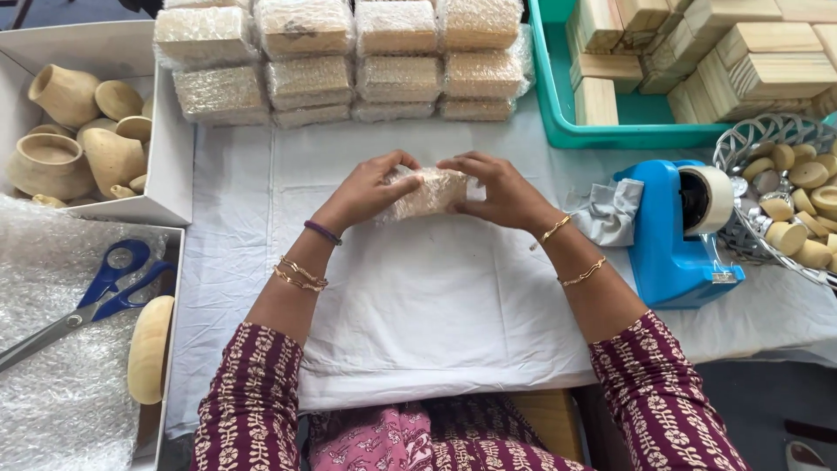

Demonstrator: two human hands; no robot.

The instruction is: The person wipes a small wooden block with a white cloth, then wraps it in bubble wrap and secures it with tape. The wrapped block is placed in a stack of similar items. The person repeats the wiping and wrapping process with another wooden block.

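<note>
- Wrapped blocks [349, 61] were stacked behind the hands [436, 192].
- A tape dispenser [676, 231] was set to their right, a tub [558, 113] of wooden blocks [741, 52] behind it.
- Scissors [87, 301] were laid to their left.

A row of stacked bubble-wrapped wooden blocks [349, 61] lines the far edge of the white-clothed tabletop [436, 305]. To the right, a teal plastic crate [558, 113] holds bare wooden blocks [724, 52]. A blue tape dispenser [676, 235] stands beside a silver wire basket of wooden discs [789, 205]. At left, a white box holds wooden pots [78, 131], and blue-handled scissors [87, 301] lie on a bubble wrap sheet [61, 384].
</note>
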